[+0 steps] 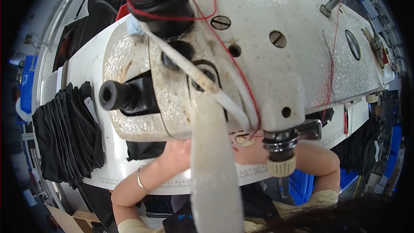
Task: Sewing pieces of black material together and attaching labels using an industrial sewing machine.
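Note:
A white industrial sewing machine [297, 77] fills the upper middle of the head view. Its head and a pale lever-like bar [215, 155] stand in front of my hands. My left hand [177, 151], with a bracelet on its wrist, reaches under the machine head beside a piece of black fabric [145, 150]. On the other side of the bar is my right hand [249, 153], close to the tension knob [281, 165]. The fingers of both hands are hidden behind the machine, so what they touch or hold does not show. Red thread [235, 60] runs down over the machine head.
A stack of folded black fabric pieces [67, 133] lies at the left on the white table [86, 67]. More black fabric [358, 144] hangs at the right edge. A ruler strip [172, 184] follows the table's near edge. Blue bins [300, 186] stand below, with a cardboard box [64, 220] at lower left.

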A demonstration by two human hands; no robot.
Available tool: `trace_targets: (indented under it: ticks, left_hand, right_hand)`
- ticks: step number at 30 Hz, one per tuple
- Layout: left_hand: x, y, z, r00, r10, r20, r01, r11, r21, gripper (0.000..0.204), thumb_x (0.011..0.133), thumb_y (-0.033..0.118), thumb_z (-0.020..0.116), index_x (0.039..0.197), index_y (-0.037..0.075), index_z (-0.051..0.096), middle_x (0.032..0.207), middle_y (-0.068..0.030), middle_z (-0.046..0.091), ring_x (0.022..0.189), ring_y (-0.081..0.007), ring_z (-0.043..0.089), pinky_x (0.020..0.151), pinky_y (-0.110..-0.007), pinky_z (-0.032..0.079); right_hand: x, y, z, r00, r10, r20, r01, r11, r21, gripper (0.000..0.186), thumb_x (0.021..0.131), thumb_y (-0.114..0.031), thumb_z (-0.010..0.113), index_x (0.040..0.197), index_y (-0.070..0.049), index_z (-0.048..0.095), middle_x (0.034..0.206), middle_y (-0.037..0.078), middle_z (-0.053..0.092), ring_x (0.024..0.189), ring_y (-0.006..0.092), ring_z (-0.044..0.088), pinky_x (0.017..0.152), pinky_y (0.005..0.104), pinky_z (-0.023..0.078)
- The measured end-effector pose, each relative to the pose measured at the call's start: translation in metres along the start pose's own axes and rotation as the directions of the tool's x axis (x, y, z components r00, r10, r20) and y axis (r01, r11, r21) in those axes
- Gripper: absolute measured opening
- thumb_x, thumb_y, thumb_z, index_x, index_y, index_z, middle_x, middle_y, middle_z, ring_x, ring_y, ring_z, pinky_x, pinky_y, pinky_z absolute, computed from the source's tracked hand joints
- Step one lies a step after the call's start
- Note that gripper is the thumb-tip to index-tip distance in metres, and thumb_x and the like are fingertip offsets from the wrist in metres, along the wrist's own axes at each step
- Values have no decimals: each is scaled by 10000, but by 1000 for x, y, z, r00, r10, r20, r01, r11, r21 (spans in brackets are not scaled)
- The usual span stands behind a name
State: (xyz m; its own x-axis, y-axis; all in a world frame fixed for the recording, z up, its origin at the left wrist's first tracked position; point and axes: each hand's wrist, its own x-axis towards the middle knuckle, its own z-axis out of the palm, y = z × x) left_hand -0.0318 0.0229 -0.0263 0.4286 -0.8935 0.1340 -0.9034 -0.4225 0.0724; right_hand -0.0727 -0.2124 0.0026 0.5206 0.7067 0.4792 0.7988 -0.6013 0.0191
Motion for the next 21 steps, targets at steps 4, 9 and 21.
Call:
trace_targets:
  ticks: [4,9,21]
  left_hand:
    - [37,-23,-24,988,-20,-154,-41,924,-380,288,936,148,444,1213,93,497,1026,-136,591,804,-211,608,688,-327,550]
    - [49,-7,-56,966,-256,-25,225,887,-404,149,729,47,678,872,44,634,785,-70,557,789,-253,588,683,-325,494]
    - [-31,92,-80,946,223,-234,-161,953,257,144,635,84,560,731,0,628,654,-28,418,597,-152,446,691,-302,426]
  right_hand:
    - [-5,13,3,989,15,150,-10,1000,-29,173,588,-145,603,740,-71,636,812,54,599,819,229,553,777,370,463]
    - [11,14,-5,996,-22,-92,7,986,-165,269,601,-150,601,831,-21,657,883,87,616,818,223,569,810,382,463]
    - [-19,-63,-35,974,71,-216,-52,995,90,326,669,-76,618,966,54,648,949,103,588,898,230,587,700,306,497]
